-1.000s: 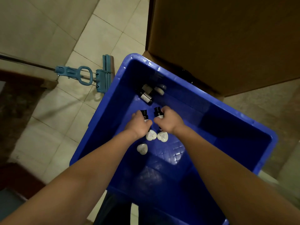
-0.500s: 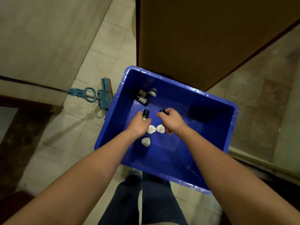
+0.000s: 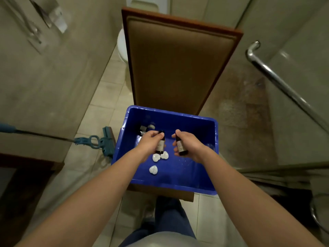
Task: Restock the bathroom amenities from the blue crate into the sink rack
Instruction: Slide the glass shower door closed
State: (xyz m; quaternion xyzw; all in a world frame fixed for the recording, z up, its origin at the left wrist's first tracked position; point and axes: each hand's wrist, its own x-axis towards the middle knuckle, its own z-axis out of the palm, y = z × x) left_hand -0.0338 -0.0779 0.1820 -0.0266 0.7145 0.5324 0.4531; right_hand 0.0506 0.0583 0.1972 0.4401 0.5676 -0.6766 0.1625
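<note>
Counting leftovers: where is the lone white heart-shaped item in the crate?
Head view: the lone heart lies in the blue crate, left of centre, nearer the person than the other two hearts.

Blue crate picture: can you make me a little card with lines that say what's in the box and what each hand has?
Crate: blue crate, sitting on a brown chair
Left hand: left hand grips a small dark bottle, upright
Right hand: right hand grips a second dark bottle
Loose in crate: three white heart-shaped soaps; more bottles in the far left corner
Beside crate: blue mop head on the tiles
Sink rack: not in view
</note>
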